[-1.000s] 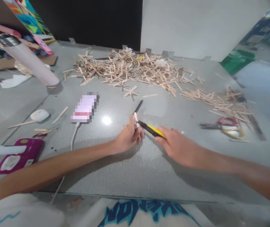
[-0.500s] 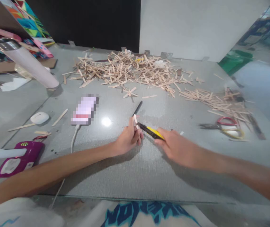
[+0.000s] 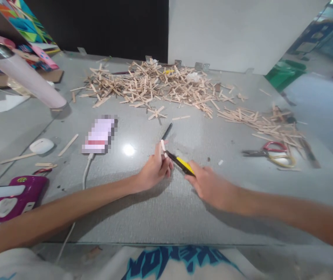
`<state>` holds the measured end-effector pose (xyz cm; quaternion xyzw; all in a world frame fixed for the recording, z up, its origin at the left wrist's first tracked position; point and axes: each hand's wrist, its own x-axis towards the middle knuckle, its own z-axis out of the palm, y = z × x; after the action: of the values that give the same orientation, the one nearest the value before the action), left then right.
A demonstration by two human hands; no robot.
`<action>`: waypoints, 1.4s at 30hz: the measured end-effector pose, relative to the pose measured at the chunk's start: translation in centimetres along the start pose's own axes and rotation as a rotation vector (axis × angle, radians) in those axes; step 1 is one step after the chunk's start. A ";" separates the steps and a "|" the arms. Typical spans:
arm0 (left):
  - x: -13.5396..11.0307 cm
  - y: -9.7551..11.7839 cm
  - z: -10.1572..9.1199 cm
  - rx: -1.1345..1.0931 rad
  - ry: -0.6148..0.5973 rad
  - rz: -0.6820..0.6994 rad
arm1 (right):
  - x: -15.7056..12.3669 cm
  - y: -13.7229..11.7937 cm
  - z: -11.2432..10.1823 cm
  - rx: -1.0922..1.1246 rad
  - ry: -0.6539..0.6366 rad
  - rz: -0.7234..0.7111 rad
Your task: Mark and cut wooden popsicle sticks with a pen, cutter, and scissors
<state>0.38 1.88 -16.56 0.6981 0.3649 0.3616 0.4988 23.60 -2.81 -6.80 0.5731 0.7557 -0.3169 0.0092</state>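
My left hand (image 3: 154, 170) pinches a small pale wooden stick piece (image 3: 162, 146) upright above the grey table (image 3: 166, 210). My right hand (image 3: 210, 184) grips a yellow and black utility knife (image 3: 180, 163); its dark tip meets the stick piece just below my left fingertips. A black pen (image 3: 167, 131) lies on the table right behind my left hand. Farther back a big heap of wooden sticks (image 3: 154, 84) spreads across the table.
A phone (image 3: 99, 134) with a white cable lies left of the hands. Red and yellow scissors (image 3: 271, 152) and more loose sticks (image 3: 267, 124) lie at right. At left are a pink tumbler (image 3: 23, 76), a white oval object (image 3: 41, 146) and a purple box (image 3: 14, 196).
Both hands have kept their grip and the knife stays against the stick piece. The view has shifted slightly, so everything sits a little further left.
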 end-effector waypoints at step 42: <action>0.7 0.7 -0.3 0.156 -0.006 -0.056 | -0.2 0.6 0.3 0.191 -0.019 -0.032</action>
<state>0.52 2.43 -15.67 0.7254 0.4099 0.3159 0.4539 24.13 -3.03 -7.22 0.5563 0.7310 -0.3929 -0.0431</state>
